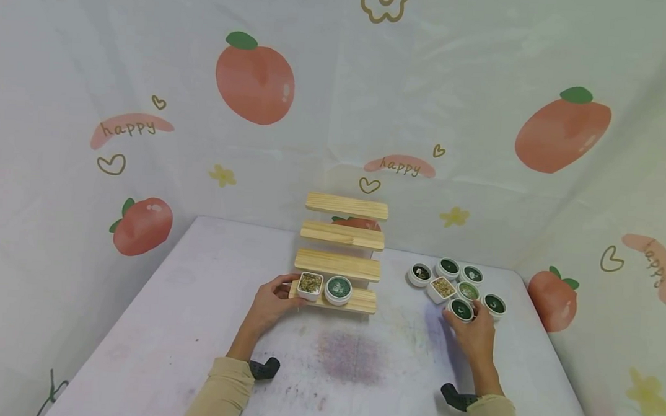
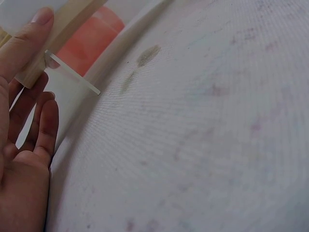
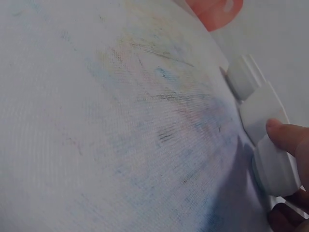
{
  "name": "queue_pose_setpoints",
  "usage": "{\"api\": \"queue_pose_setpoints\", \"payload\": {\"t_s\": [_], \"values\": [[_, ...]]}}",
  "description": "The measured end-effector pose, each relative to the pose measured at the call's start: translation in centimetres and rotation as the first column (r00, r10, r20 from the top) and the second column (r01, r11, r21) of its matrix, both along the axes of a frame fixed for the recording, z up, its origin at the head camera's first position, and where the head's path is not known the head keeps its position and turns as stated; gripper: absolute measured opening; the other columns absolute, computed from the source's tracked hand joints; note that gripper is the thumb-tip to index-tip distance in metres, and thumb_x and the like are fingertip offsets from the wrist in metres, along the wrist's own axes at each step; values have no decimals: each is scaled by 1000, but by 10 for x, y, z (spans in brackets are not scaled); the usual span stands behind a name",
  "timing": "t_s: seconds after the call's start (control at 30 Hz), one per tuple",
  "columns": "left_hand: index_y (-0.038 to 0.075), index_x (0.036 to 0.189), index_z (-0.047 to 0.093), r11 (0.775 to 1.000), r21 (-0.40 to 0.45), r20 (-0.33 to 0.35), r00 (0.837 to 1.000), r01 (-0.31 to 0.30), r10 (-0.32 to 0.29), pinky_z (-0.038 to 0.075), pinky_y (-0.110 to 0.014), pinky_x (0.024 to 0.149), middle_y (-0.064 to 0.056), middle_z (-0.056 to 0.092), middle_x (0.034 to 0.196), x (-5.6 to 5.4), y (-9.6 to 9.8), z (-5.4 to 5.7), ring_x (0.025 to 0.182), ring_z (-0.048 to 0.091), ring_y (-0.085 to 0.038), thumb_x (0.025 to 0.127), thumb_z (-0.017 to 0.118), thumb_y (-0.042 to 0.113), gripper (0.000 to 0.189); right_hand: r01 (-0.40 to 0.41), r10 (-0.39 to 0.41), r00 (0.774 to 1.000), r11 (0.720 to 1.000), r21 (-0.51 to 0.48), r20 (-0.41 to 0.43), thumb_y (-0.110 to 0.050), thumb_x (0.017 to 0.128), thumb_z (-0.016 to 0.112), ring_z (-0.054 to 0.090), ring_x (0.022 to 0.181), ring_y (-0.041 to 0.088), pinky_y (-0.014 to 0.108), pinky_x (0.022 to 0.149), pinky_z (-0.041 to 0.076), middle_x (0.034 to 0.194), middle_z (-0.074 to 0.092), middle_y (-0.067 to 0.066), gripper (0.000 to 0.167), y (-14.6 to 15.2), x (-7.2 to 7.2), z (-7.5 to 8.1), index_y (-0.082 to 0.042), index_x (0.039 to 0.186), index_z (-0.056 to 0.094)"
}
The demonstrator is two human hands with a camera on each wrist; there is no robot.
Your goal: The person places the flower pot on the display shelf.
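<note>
L hand point(image 1: 270, 302) is pinching the sq. pot point(image 1: 310, 283) on the bottom shelf point(image 1: 365, 301), prob. seating it; R hand point(image 1: 477, 337) is gripping a rnd. pot point(image 1: 461, 310), other pots point(image 1: 442, 288) sitting just beyond. Next move's prob. calling for a clean lift.

Diffuse light casts soft shadows point(image 3: 231, 193) on the table point(image 1: 183, 313); the wrist views look dimmer, perhaps slightly blurred.

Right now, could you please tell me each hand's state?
Left hand: closed, holding the square pot on the bottom shelf.
Right hand: closed, holding a round green-topped pot.
</note>
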State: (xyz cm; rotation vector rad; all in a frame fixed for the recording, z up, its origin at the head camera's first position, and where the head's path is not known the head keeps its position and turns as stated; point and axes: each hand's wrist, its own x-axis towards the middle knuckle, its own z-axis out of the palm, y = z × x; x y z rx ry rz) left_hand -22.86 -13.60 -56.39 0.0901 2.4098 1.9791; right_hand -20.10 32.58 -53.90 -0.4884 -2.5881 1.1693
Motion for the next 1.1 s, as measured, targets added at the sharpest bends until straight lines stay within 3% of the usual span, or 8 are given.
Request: {"api": "queue_pose_setpoints", "payload": {"t_s": [0.3, 0.47, 0.77, 0.93, 1.1], "values": [[24, 132, 67, 1000, 19, 12, 1000, -11, 11, 55, -25, 71, -11, 70, 109, -1, -1, -2, 88, 68, -17, 71, 95, 29, 67, 15, -15, 1000, 1000, -5, -6, -19, 86, 81, 48, 131, 51, 59, 112, 36, 138, 50, 37, 73, -3, 0, 0, 15, 140, 45], [22, 134, 66, 1000, 18, 7, 1000, -6, 5, 55, -24, 71, -13, 69, 109, -2, 1, -2, 88, 68, -16, 72, 94, 27, 68, 31, -31, 1000, 999, -10, -3, -21, 87, 80, 48, 130, 51, 60, 112, 37, 137, 51, 37, 73, -4, 5, 4, 15, 140, 45], [20, 133, 67, 1000, 25, -1, 1000, -1, 1, 55, -23, 71, -14, 69, 110, -1, -1, 0, 87, 68, -15, 73, 93, 23, 65, 48, -49, 997, 999, -21, -54, -24, 87, 81, 54, 119, 46, 55, 101, 42, 129, 55, 34, 70, -9, 7, 14, 14, 136, 48], [19, 134, 65, 1000, 29, 6, 1000, 9, -9, 54, -23, 72, -16, 69, 112, -1, 0, 1, 89, 68, -17, 74, 92, 20, 66, 39, -42, 995, 999, -31, -93, -22, 87, 80, 53, 115, 41, 42, 93, 41, 129, 53, 31, 68, -17, 7, 22, 13, 136, 49], [17, 137, 64, 1000, 19, 29, 1000, 2, -3, 54, -21, 72, -17, 68, 115, 0, 1, 2, 89, 66, -15, 76, 91, 15, 67, -19, 17, 988, 1000, -10, -153, -21, 86, 82, 55, 112, 37, 13, 82, 36, 128, 55, 28, 67, -29, 7, 31, 9, 137, 51]]}}
